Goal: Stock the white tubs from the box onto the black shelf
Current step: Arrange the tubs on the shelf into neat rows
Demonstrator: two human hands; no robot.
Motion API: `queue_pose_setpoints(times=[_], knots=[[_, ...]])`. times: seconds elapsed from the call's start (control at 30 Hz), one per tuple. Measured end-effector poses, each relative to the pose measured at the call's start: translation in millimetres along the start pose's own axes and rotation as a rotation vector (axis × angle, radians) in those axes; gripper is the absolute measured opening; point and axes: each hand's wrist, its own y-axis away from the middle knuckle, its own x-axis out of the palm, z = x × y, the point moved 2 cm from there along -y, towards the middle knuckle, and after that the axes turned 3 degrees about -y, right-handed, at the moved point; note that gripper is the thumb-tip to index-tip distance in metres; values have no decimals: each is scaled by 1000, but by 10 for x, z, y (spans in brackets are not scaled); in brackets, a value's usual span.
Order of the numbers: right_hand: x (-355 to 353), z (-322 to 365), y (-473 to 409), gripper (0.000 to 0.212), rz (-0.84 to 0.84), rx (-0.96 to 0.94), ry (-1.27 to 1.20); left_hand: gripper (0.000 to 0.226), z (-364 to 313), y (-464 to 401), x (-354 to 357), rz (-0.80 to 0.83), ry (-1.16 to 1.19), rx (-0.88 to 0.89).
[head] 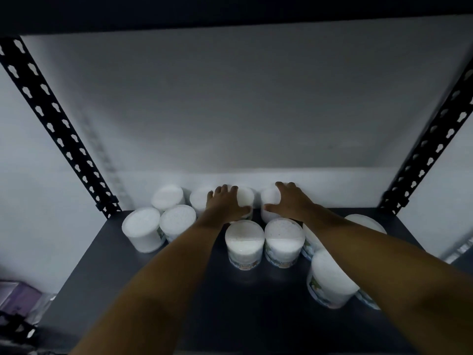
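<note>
1. Head view: the shelf [179, 298] is a dark, flat, matt board, with a pale wall [230, 103] behind it and black slotted metal posts [58, 129] rising at its back corners.
2. Both bare forearms reach straight across the shelf to its back edge, palms down.
3. The left hand [226, 203] lies over the top of a back-row tub [244, 198], fingers spread and curled round its rim, thumb on the near side.
4. The right hand [289, 199] wraps a neighbouring back tub [270, 201] in the same way, fingers apart over the lid, thumb pressed on the front wall.
5. The tubs are short white cylinders with flat, grainy-looking tops and printed labels low on their sides.
6. Two front tubs [244, 243] stand touching at the shelf's middle, just before the hands.
7. Left tubs [142, 230] cluster by the shelf's left back corner; right tubs [330, 278] sit under the right forearm, toward the shelf's right side.
8. The box is not seen.
</note>
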Motion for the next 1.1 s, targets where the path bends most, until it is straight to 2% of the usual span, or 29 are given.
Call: queue_pose_setpoints(times=[0.27, 0.53, 0.83, 1.1], knots=[[33, 24, -86, 94, 7, -4, 54, 81, -40, -99, -11, 25, -5, -11], [36, 62, -26, 90, -3, 1, -27, 79, -76, -49, -45, -22, 144, -5], [-270, 278, 90, 89, -123, -69, -21, 83, -92, 110, -354, -150, 272, 29], [-551, 538, 326, 84, -273, -171, -10, 82, -48, 396, -727, -282, 291, 67]])
